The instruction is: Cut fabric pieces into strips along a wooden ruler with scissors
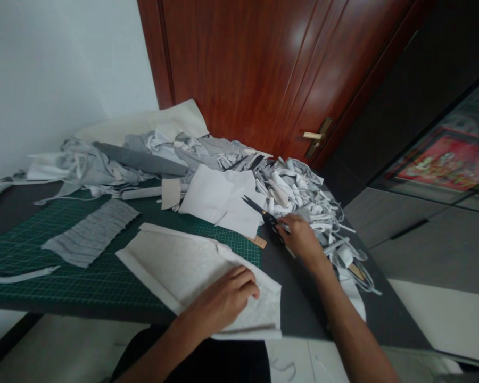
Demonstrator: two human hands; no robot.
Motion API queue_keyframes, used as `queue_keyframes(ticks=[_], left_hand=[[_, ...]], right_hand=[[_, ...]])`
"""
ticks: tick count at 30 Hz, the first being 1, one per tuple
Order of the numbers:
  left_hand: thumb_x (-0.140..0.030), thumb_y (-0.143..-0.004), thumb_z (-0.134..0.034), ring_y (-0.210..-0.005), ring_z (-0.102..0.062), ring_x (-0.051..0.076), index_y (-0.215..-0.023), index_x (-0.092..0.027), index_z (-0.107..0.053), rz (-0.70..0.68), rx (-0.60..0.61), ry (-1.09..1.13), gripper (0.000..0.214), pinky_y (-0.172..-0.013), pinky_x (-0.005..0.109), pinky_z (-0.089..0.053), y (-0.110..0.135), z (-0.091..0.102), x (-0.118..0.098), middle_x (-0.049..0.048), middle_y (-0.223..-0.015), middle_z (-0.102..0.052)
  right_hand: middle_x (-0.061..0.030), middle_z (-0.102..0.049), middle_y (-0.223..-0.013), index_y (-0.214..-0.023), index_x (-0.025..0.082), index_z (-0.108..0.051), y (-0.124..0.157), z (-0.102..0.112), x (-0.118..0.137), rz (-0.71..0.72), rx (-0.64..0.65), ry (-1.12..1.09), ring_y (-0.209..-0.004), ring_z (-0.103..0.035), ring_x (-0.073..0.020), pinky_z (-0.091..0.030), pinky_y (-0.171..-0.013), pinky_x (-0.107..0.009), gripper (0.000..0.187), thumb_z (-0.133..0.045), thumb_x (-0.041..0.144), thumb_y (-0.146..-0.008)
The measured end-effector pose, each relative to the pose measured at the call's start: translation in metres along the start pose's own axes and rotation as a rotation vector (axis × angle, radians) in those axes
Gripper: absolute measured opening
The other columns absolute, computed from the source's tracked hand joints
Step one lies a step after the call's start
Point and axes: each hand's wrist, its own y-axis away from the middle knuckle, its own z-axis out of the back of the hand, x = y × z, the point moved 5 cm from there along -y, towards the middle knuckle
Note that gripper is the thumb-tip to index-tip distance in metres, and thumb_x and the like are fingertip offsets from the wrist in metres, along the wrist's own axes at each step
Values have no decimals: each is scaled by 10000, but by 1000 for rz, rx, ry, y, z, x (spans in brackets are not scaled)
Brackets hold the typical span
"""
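Observation:
Under my left hand lies an off-white fabric piece with folded edges, near the front of the table. The fingers of that hand are curled together against the cloth, and their tips are partly hidden. To the right, my right hand is closed on the handles of black scissors. The blades point away to the left, slightly apart, over the corner of a white fabric sheet. A wooden ruler end pokes out below that sheet.
A green cutting mat covers the left of the dark table. On it lie a striped grey knit piece and a pale strip. Grey and white fabric scraps pile along the back and right, before a wooden door.

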Motion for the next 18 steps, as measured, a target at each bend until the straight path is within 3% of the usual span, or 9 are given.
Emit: queue_keyframes(ticks=[3, 4, 6, 7, 10, 13, 18], left_hand=[[-4, -894, -561, -1256, -561, 236, -1169, -223, -638, 74, -50, -41, 361, -1060, 390, -492, 13, 0, -6, 53, -1284, -629], [-31, -903, -562, -1331, -523, 251, -1243, -233, -619, 83, -69, -74, 399, -1112, 422, -465, 19, 1, -6, 57, -1385, -597], [-103, -942, -554, -1461, -419, 270, -1346, -235, -578, 82, -108, -159, 425, -1200, 471, -389, 30, 2, -4, 59, -1551, -504], [-142, -965, -542, -1504, -371, 270, -1371, -225, -565, 84, -127, -199, 415, -1228, 480, -355, 36, 2, -1, 63, -1602, -459], [-226, -1015, -498, -1555, -299, 263, -1393, -190, -559, 130, -170, -275, 385, -1257, 478, -316, 53, 7, 13, 86, -1661, -386], [-238, -1019, -486, -1566, -276, 266, -1422, -189, -535, 162, -159, -299, 409, -1258, 491, -315, 64, 16, 26, 90, -1667, -375], [-177, -969, -509, -1563, -272, 263, -1329, -202, -574, 147, -117, -269, 367, -1258, 500, -316, 71, 33, 40, 85, -1632, -423]], right_hand=[[-85, -731, -980, -1017, 189, -717, 30, 25, 37, 203, -114, -289, -956, -692, -225, -530, -898, -328, 201, -517, 190, -1004], [-51, -720, -919, -972, 212, -709, 44, 25, 53, 263, -45, -399, -883, -692, -198, -536, -826, -297, 214, -500, 185, -1009], [-19, -698, -875, -953, 232, -694, 73, 15, 84, 365, 117, -545, -830, -683, -174, -539, -769, -272, 208, -502, 170, -1002], [-23, -702, -919, -993, 234, -692, 87, 7, 97, 399, 182, -556, -887, -685, -182, -546, -819, -286, 203, -506, 151, -992], [-54, -700, -1050, -1092, 226, -671, 110, -17, 120, 391, 198, -535, -1034, -662, -208, -552, -927, -334, 242, -489, 109, -984], [-79, -679, -1176, -1206, 223, -653, 106, -33, 128, 350, 149, -487, -1148, -622, -223, -529, -1027, -383, 293, -497, 100, -991], [-143, -607, -1403, -1326, 179, -625, 72, -41, 123, 295, 54, -284, -1341, -532, -291, -441, -1146, -525, 344, -478, 133, -1018]])
